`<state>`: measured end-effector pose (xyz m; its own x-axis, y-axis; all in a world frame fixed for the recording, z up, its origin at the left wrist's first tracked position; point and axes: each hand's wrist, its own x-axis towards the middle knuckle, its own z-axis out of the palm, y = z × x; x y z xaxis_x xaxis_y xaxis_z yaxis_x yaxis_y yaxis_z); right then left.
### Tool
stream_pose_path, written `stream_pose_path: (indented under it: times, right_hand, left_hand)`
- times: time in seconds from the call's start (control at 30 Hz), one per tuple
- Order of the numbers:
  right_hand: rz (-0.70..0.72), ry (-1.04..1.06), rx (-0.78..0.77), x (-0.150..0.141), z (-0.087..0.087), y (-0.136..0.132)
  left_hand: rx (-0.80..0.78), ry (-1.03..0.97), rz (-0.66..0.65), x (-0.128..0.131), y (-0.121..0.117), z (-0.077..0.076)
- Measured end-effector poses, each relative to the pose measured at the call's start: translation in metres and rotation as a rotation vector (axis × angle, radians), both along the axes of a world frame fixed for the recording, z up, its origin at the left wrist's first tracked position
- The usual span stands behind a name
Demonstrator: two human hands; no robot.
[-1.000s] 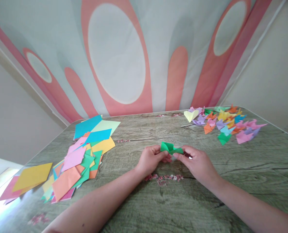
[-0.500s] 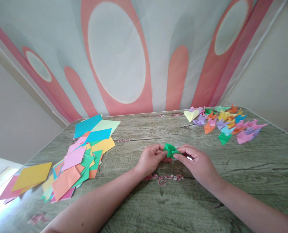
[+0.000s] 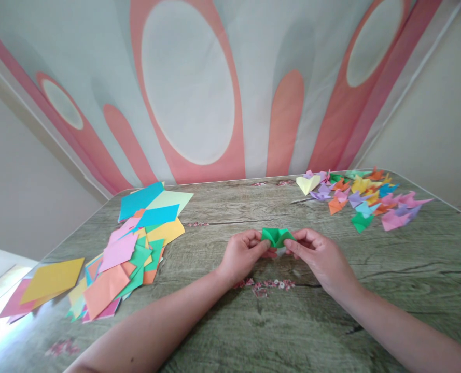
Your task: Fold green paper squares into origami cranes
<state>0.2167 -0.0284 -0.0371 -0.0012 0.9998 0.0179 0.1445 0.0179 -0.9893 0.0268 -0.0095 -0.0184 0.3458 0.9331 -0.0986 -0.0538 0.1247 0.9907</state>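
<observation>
A small folded piece of green paper (image 3: pixel 277 237) is held just above the table between my two hands. My left hand (image 3: pixel 246 251) pinches its left end, thumb in front and fingers behind. At the right end, my right hand (image 3: pixel 314 253) grips it between thumb and fingers. The paper's middle dips in a V, with flaps standing on either side. My fingertips hide part of its lower edge.
Loose coloured paper sheets (image 3: pixel 118 252) lie heaped on the left, with yellow sheets (image 3: pixel 52 280) near the table's left edge. Several folded paper figures (image 3: pixel 358 199) spread over the far right of the wood-patterned table (image 3: pixel 230 207). A patterned backdrop (image 3: pixel 253 103) rises behind.
The green paper has spread wider and flatter between my hands, its middle now dipping in a V. My right hand has moved slightly outward; my left hand is almost still.
</observation>
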Motion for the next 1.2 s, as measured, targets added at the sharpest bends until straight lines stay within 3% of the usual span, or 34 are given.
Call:
stream_pose_path:
  times: [0.1, 0.23, 0.5, 0.87, 1.2]
  right_hand:
    - [-0.030, 0.066, -0.014, 0.000, 0.000, 0.001]
    - [0.043, 0.107, -0.046, -0.003, 0.005, -0.001]
    - [0.050, -0.154, 0.017, -0.004, 0.015, -0.008]
    - [0.122, -0.142, 0.017, -0.007, 0.016, -0.009]
    - [0.123, -0.047, -0.063, -0.005, 0.009, -0.003]
  left_hand:
    - [-0.004, -0.011, 0.007, 0.001, -0.001, 0.000]
    - [0.014, 0.019, 0.010, 0.001, 0.000, -0.002]
    - [0.089, 0.167, -0.017, 0.001, -0.003, -0.004]
    - [0.107, 0.180, -0.046, 0.005, -0.010, -0.003]
    - [-0.101, 0.054, -0.147, 0.005, -0.005, 0.004]
